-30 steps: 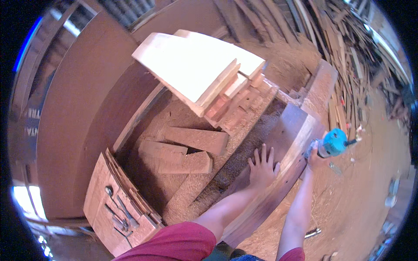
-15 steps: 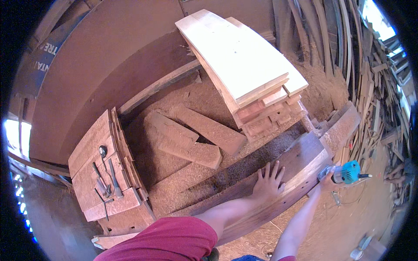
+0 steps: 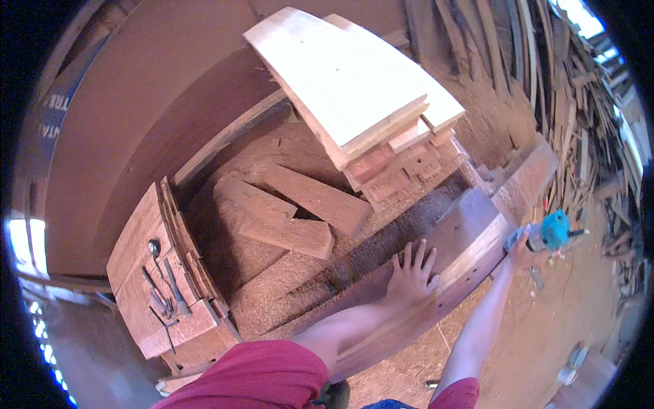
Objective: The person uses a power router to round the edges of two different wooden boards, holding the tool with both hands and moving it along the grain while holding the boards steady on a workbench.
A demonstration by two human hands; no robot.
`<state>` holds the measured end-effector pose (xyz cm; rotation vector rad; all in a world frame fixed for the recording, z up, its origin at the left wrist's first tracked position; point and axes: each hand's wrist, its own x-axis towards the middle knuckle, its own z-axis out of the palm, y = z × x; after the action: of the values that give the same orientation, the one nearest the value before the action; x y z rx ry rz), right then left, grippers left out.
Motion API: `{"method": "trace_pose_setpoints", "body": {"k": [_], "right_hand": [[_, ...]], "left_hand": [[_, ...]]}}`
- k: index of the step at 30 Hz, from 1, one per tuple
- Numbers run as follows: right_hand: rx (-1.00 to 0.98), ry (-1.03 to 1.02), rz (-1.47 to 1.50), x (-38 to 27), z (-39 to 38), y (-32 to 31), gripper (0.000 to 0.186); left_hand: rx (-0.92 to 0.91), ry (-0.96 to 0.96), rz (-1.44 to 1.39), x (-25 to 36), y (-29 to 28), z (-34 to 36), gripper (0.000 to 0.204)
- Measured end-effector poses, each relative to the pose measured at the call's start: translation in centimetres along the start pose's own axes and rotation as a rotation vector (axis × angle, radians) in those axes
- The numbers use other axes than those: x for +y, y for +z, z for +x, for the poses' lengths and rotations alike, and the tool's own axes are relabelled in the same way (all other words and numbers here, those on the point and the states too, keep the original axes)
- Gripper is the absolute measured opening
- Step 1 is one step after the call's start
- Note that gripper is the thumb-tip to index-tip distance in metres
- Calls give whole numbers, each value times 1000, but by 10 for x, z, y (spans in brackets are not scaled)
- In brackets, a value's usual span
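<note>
My left hand [image 3: 410,278] lies flat on a long, thick dark wooden board [image 3: 471,228], its fingers spread toward the far side. At the board's right edge my right hand [image 3: 522,253] is closed round a trim router [image 3: 554,230] with a teal motor housing. The router lies on its side, its base end close to the board's pale edge face and its black cord end pointing right. Whether its bit touches the wood is hidden by my hand. Several dark holes show along that edge face.
Beyond the board, pale planks [image 3: 340,75] are stacked on darker jointed pieces. Two offcuts [image 3: 317,198] lie in sawdust. On the left, a panel stack [image 3: 139,273] carries chisels and a round dial-like tool [image 3: 154,247]. Scrap timber [image 3: 569,129] leans at the far right.
My right hand and the router have shifted up and slightly right along the board's edge. My left hand stays flat on the board. The whole view has turned slightly.
</note>
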<state>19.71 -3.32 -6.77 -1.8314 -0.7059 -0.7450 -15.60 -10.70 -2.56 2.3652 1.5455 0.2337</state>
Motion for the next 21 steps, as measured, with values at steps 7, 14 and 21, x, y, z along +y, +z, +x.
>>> {"method": "trace_pose_setpoints", "body": {"k": [7, 14, 21], "right_hand": [[23, 41, 235, -7, 26, 50, 77], [-80, 202, 189, -31, 5, -18, 99], [-196, 380, 413, -135, -118, -176, 83]], "left_hand": [[26, -33, 79, -7, 5, 16, 75], [49, -17, 94, 1, 22, 6, 63], [132, 3, 152, -6, 27, 6, 57]]}}
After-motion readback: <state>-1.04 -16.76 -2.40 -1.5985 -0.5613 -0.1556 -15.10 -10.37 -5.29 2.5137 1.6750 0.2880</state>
